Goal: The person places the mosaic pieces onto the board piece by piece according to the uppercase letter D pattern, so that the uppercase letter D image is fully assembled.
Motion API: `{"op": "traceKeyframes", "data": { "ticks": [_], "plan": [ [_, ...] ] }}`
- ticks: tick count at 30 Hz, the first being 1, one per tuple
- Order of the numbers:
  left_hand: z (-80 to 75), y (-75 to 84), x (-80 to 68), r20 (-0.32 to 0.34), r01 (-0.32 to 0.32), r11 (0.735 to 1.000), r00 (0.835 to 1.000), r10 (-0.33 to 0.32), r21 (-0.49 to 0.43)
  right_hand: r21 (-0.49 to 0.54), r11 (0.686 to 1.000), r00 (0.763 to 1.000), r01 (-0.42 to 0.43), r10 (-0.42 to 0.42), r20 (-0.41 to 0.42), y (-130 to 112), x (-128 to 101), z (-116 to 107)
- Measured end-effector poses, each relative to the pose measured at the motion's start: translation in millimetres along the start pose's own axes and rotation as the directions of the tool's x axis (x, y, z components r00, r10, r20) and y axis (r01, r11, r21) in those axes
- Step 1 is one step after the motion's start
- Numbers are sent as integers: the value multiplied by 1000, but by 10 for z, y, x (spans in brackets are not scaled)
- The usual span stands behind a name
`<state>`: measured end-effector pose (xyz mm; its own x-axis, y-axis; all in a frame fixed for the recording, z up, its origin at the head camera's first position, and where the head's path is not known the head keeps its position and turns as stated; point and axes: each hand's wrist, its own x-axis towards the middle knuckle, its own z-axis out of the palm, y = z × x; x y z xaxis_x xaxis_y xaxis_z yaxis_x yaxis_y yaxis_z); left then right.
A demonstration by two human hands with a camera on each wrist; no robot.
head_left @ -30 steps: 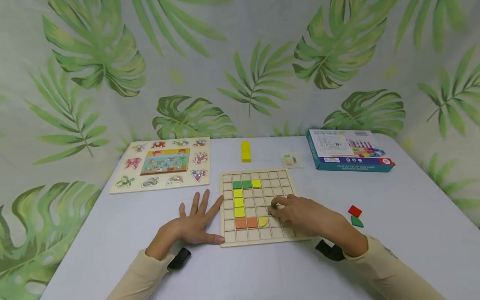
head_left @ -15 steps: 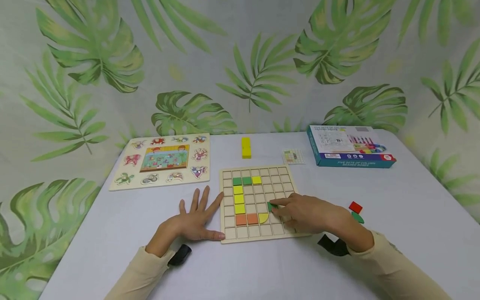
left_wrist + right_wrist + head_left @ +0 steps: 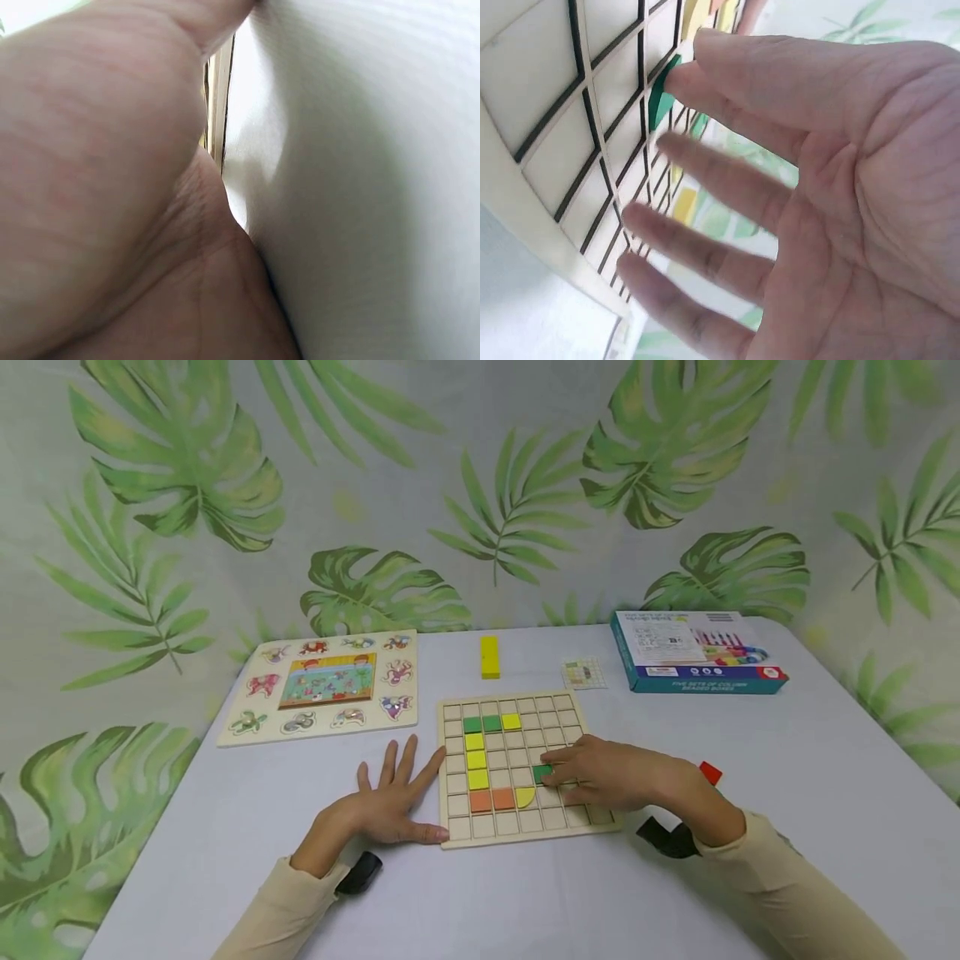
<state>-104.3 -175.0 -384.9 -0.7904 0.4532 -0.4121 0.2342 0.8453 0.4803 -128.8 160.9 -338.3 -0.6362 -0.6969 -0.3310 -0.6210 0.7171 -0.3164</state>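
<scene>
A wooden grid board (image 3: 552, 817) lies on the white tabletop. Green square tiles (image 3: 472, 725) and yellow square tiles (image 3: 477, 760) sit in its cells, with orange tiles (image 3: 481, 802) and a yellow quarter-circle tile (image 3: 524, 797) lower down. My left hand (image 3: 386, 807) rests with fingers spread at the board's left edge, thumb at the lower corner. My right hand (image 3: 611, 772) is over the board's right side. In the right wrist view its index fingertip touches a green tile (image 3: 658, 101), thumb close by, other fingers loosely extended over the grid (image 3: 615, 67).
A sea-animal puzzle board (image 3: 348, 718) lies at back left. Behind the grid stand a yellow block (image 3: 490, 657) and a small pattern card (image 3: 583, 673). A teal box (image 3: 705, 681) is at back right. A red tile (image 3: 710, 773) shows beyond my right forearm.
My right hand's fingers have gone from pinching the green tile to extending over it. My right forearm now covers most of the loose green tile on the table. My left hand stays put.
</scene>
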Motion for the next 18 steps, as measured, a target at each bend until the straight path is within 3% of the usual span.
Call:
{"op": "traceKeyframes", "data": {
  "ticks": [10, 18],
  "plan": [
    [12, 4, 13, -14, 13, 999, 1000, -12, 33, -69, 998, 1000, -14, 12, -26, 38, 0, 3],
    [50, -69, 44, -11, 7, 1000, 1000, -6, 27, -14, 998, 997, -67, 66, -41, 97, -139, -87]
  ]
}}
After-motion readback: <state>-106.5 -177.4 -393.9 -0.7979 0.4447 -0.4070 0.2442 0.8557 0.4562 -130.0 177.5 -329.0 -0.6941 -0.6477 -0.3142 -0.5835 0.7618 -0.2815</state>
